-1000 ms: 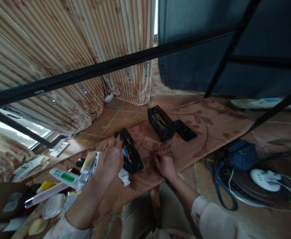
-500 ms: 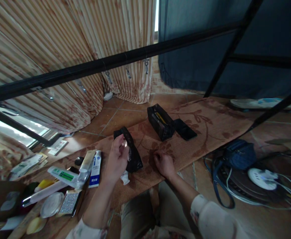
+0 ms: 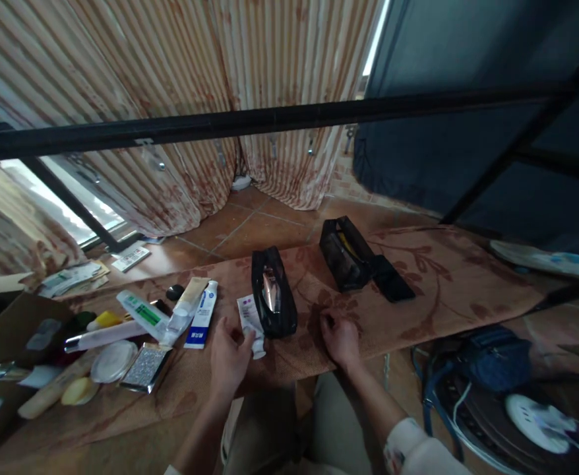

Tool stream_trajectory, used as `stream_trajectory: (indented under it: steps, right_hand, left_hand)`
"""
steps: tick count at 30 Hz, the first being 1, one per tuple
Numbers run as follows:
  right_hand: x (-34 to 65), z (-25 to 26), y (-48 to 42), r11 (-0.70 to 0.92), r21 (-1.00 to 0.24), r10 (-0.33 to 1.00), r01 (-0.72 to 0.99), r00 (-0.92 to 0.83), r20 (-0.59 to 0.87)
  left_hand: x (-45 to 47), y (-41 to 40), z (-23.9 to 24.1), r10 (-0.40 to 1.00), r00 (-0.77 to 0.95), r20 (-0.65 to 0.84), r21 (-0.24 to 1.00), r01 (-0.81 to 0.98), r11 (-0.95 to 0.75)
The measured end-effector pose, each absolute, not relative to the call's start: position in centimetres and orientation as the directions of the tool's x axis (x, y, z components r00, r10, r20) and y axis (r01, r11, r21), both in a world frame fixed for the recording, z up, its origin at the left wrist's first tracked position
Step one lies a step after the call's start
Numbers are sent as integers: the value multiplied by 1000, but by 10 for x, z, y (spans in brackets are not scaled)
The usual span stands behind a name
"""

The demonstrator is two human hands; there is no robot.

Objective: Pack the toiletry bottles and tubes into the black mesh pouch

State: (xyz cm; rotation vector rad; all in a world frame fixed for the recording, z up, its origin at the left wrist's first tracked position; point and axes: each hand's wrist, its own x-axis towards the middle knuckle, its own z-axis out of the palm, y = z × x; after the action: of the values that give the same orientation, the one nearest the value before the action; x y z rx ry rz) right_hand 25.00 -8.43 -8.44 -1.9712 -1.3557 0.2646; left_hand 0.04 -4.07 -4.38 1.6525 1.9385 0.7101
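A black mesh pouch (image 3: pixel 289 316) stands on the patterned cloth with its top slit open and a shiny pinkish item (image 3: pixel 271 290) inside. Beside its left wall lies a white tube (image 3: pixel 248 313) with purple marks, its cap end toward me. My left hand (image 3: pixel 231 356) is at the tube's lower left, thumb close to its edge and fingers apart; contact is hard to judge. To the pouch's right, my right hand (image 3: pixel 340 338) rests on the cloth with curled fingers and nothing visible in them. A second black mesh pouch (image 3: pixel 346 257) with something yellow inside stands farther back.
A dark phone (image 3: pixel 392 280) lies against the second pouch. On the left are a blue-and-white tube (image 3: pixel 201 316), a green-and-white tube (image 3: pixel 144 315), a glittery compact (image 3: pixel 146 367), other cosmetics and a cardboard box (image 3: pixel 10 330). A black rail (image 3: pixel 270 119) crosses ahead.
My left hand has left the first pouch's opening and come down to the white tube. The shiny item now shows inside the pouch. The view has shifted; my right hand stays on the cloth.
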Motion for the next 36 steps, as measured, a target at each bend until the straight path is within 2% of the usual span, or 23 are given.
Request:
stream_trajectory:
  steps: [3,5,8,9,13,15,20,24,30,36]
  right_hand:
    - [250,-84,-85,-192,-642,880,742,420,223]
    - [250,-83,-85,-187,-631,878,753,416,236]
    - [250,-83,-86,-170,-611,880,773,398,259]
    - [250,-83,-86,-162,-607,881,778,391,265]
    - [252,-85,-86,-148,-610,885,778,379,269]
    - [253,-86,-86,-151,-613,884,775,384,267]
    - [254,-86,-86,-149,-583,884,799,371,283]
    - [253,-83,-86,-147,-564,888,813,359,286]
    - [252,-82,-88,-161,-584,894,795,368,254]
    - [254,-84,-87,-139,-570,897,810,347,275]
  left_hand:
    - [11,-40,-35,993,-108,-46,574,811,115]
    - [16,-38,-30,988,-88,-123,541,829,142]
    - [21,-36,-31,973,-77,-218,533,826,185]
    - [21,-36,-33,971,-92,-222,571,795,206]
    - [13,-36,-49,967,-140,-213,837,485,254]
    - [5,-38,-56,973,-108,-205,910,344,230]
    - [-7,-45,-61,985,-10,-169,982,83,170]
    - [-10,-49,-57,984,57,-171,973,-145,177]
    - [-13,-49,-57,982,-55,-181,980,-94,176]
    - [-10,-46,-61,981,-83,-173,984,-62,168]
